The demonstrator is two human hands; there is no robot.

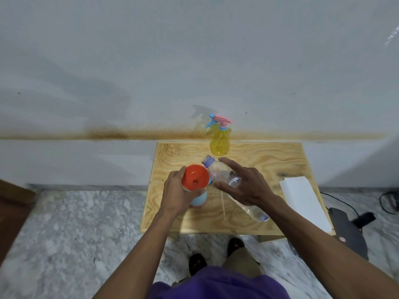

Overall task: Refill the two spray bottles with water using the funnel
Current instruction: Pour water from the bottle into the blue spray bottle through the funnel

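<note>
Pale grey wall, stained brown along its base, backs a small plywood table (pixel 269 160) standing on a marbled stone floor.

**Step in hand.** Judged from the layout, the first of two refills is in progress: water is about to be, or is being, poured through the funnel. No stream can be made out.

**Position of task items.**
- Orange round plastic funnel (pixel 195 178) sits on top of a light blue spray bottle body (pixel 199 200) near the table's left edge. The bottle's spray head is not visible.
- Yellow translucent spray bottle with pink and blue trigger head (pixel 219 139) stands upright at the table's far edge, head fitted, well apart from the hands.
- Clear plastic water bottle with a blue neck ring (pixel 218 170) is tilted, its uncapped mouth beside the funnel's far right rim.
- Second clear plastic bottle (pixel 251 209) lies on its side toward the near edge, beside a thin white tube (pixel 223 205).
- White paper sheets (pixel 304 199) overhang the right edge.

**Hands.**
- Left hand (pixel 176 192): fingers curled round the funnel and bottle neck, steadying them.
- Right hand (pixel 245 183): fingers and thumb spread round the tilted water bottle, gripping it.

**Next move.** Bring the bottle mouth over the funnel bowl and raise its base gradually. Risk: overfilling the funnel, or tipping it.
</note>
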